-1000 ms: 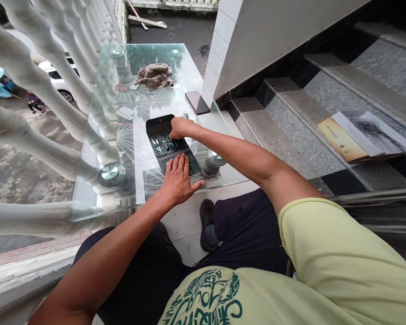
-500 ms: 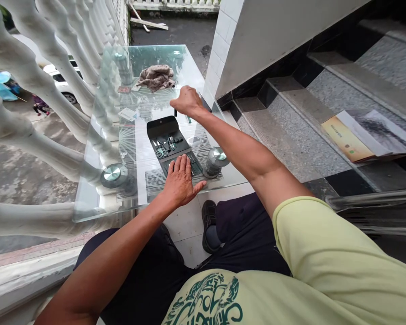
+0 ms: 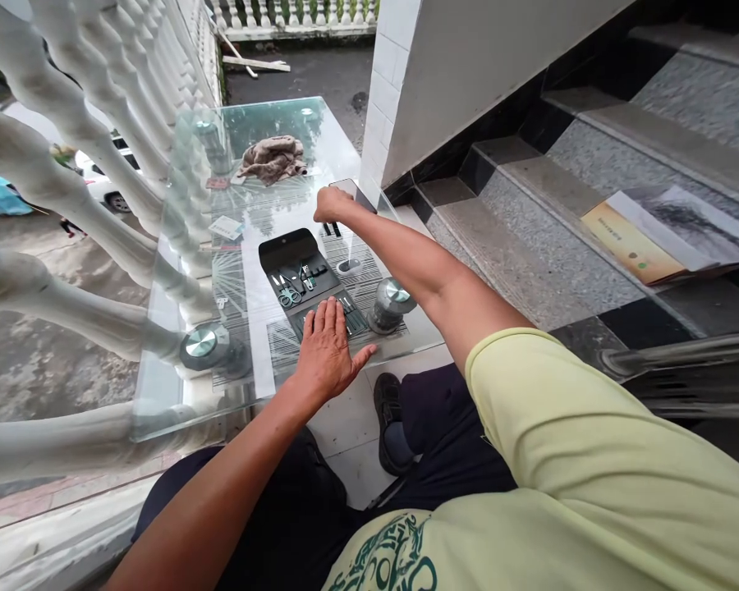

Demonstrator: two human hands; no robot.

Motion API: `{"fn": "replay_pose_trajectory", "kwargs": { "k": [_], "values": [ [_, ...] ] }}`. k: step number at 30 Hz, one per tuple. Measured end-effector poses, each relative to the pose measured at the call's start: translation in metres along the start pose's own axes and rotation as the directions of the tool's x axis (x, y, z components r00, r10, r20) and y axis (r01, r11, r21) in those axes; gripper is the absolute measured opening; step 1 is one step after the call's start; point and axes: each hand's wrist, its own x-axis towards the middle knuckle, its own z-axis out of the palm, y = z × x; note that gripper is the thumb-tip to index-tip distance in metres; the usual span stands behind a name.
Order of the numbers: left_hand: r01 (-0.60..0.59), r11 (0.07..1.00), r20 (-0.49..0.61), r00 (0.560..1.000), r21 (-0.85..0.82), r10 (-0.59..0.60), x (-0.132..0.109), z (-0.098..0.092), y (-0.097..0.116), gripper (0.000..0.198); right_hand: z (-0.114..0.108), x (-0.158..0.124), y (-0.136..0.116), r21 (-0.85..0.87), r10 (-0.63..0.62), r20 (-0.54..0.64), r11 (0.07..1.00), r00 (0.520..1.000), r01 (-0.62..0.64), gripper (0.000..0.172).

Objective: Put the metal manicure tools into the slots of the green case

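Presses the left hand [image 3: 328, 349] flat, fingers spread and released, on the near end of the open black case [image 3: 289, 250]. Keeps that case in the middle of the glass surface [image 3: 178, 386], with scissors [image 3: 291, 294] and other small tools strapped inside, just beyond the fingertips.

Holds the right hand [image 3: 332, 205] clenched, knuckles up, past the case's far right corner. Hovers there over slim dark tools [image 3: 332, 231] on the glass – cannot tell whether pinching one or merely above them. Half hides a phone [image 3: 360, 195] just behind the fist.

Shows a small loose piece [image 3: 348, 265] right of the case, a round metal cap [image 3: 396, 294] nearer – and, further off, a card [image 3: 227, 227] to the left and a crumpled cloth [image 3: 274, 158].
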Motion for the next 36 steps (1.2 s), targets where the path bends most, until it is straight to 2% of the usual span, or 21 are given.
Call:
{"fn": "replay_pose_trajectory", "kwargs": {
  "k": [2, 4, 6, 9, 11, 13, 16, 18, 21, 25, 28, 30, 33, 35, 36],
  "values": [
    [-0.005, 1.0, 0.008, 1.0, -0.019, 0.006, 0.0, 0.0, 0.0, 0.116, -0.005, -0.009, 0.004, 0.003, -0.012, -0.062, 1.0, 0.998, 0.012, 0.042],
    [-0.015, 0.999, -0.003, 1.0, -0.04, 0.015, 0.001, 0.003, 0.0, 0.116, -0.01, -0.024, 0.008, -0.01, -0.031, -0.093, 0.999, 0.995, 0.03, 0.037],
    [-0.019, 0.998, -0.023, 1.0, -0.054, 0.017, 0.001, 0.006, -0.001, 0.114, -0.012, -0.045, 0.011, -0.019, -0.074, -0.023, 0.997, 0.997, 0.074, 0.022],
    [-0.016, 0.998, -0.039, 0.999, -0.059, 0.013, 0.003, 0.009, 0.0, 0.112, -0.008, -0.078, 0.007, 0.002, -0.178, 0.177, 0.984, 0.968, 0.18, 0.003],
    [-0.01, 0.999, -0.037, 0.999, -0.053, 0.008, 0.005, 0.009, 0.001, 0.113, 0.0, -0.097, 0.0, 0.005, -0.23, 0.222, 0.972, 0.948, 0.234, 0.003],
    [0.001, 0.999, -0.031, 1.0, -0.039, -0.003, 0.006, 0.007, 0.002, 0.113, 0.009, -0.11, -0.009, 0.0, -0.242, 0.209, 0.969, 0.948, 0.247, 0.007],
    [0.012, 1.0, -0.024, 1.0, -0.024, -0.013, 0.006, 0.004, 0.004, 0.113, 0.019, -0.118, -0.023, 0.008, -0.222, 0.169, 0.975, 0.96, 0.224, 0.028],
    [0.009, 1.0, -0.023, 1.0, -0.019, -0.009, 0.005, 0.003, 0.004, 0.114, 0.021, -0.12, -0.029, 0.006, -0.206, 0.159, 0.978, 0.966, 0.208, 0.042],
    [-0.002, 1.0, -0.036, 0.999, -0.025, 0.001, 0.005, 0.004, 0.004, 0.114, 0.024, -0.119, -0.035, 0.0, -0.187, 0.158, 0.982, 0.969, 0.19, 0.052],
    [-0.022, 0.999, -0.067, 0.998, -0.049, 0.018, 0.005, 0.004, 0.004, 0.11, 0.032, -0.118, -0.038, 0.038, -0.146, 0.105, 0.989, 0.984, 0.142, 0.052],
    [-0.009, 0.999, -0.039, 0.999, -0.036, 0.007, 0.004, -0.001, 0.006, 0.112, 0.034, -0.113, -0.038, 0.103, -0.141, -0.013, 0.985, 0.99, 0.142, 0.043],
    [0.006, 1.0, -0.005, 1.0, -0.023, -0.006, 0.003, -0.005, 0.008, 0.114, 0.027, -0.103, -0.036, 0.135, -0.165, -0.125, 0.974, 0.978, 0.181, 0.034],
    [0.019, 1.0, 0.034, 0.999, -0.01, -0.018, 0.002, -0.01, 0.011, 0.115, 0.004, -0.076, -0.029, 0.162, -0.188, -0.299, 0.956, 0.936, 0.244, 0.027],
    [0.028, 1.0, 0.046, 0.999, 0.003, -0.028, 0.002, -0.011, 0.012, 0.115, -0.014, -0.056, -0.024, 0.179, -0.152, -0.338, 0.959, 0.929, 0.222, 0.023],
    [0.033, 0.999, 0.05, 0.998, 0.012, -0.034, 0.002, -0.011, 0.012, 0.115, -0.021, -0.047, -0.021, 0.187, -0.126, -0.305, 0.964, 0.944, 0.189, 0.02]
  ]
}}
